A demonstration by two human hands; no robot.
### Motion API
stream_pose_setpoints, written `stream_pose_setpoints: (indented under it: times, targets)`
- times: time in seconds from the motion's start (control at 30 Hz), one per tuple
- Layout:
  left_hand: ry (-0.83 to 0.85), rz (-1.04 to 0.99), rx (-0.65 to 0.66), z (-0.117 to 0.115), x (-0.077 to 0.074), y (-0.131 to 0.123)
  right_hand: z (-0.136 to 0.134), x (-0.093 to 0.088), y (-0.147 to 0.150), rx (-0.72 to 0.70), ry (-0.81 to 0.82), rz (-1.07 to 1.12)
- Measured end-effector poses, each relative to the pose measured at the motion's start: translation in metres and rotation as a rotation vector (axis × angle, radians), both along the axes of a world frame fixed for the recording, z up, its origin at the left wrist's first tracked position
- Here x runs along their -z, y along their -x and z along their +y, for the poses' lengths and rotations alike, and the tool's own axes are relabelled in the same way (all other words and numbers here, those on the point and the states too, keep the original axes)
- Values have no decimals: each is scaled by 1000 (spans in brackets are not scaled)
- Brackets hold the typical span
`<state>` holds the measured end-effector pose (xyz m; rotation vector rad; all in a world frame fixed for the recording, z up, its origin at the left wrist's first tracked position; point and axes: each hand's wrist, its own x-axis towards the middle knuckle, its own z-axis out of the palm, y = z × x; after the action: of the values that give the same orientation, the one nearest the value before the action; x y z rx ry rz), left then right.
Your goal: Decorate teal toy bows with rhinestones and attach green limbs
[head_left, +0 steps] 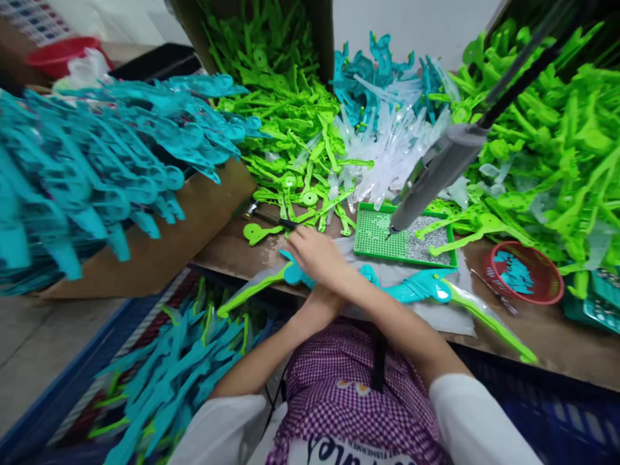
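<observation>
My forearms cross over the bench edge, the right one on top. My right hand [312, 253] closes around the end of a black-handled tool [277, 219] with a small metal head, which looks like a hammer. Below it, my left hand [325, 301] is largely covered by the right wrist, and its fingers are hidden. It lies by the teal plastic pieces [296, 274] of a jointed teal-and-green part. A green arm [256, 289] stretches left from there. To the right are a teal section [419, 286] and another green arm [494, 323], resting on a pale cloth [460, 310].
A grey electric screwdriver [438, 171] hangs over a green tray [382, 252] of small screws. Right of it stands a red basket [555, 284] of teal bits. Green pieces [285, 129] heap behind, teal parts [87, 168] fill a carton at left, and a crate of finished-looking parts [169, 374] sits below.
</observation>
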<state>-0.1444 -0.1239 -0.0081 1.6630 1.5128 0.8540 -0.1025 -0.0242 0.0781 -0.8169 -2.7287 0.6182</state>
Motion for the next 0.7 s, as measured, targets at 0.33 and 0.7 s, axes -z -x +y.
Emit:
stream_pose_setpoints:
  times: [0.33,0.7]
  targets:
    - [-278,683,374,-8,1,1,46,38,94,14,-152,-235]
    - [-245,799,424,-26,-7,60,-57,-6,-101,126,618,468]
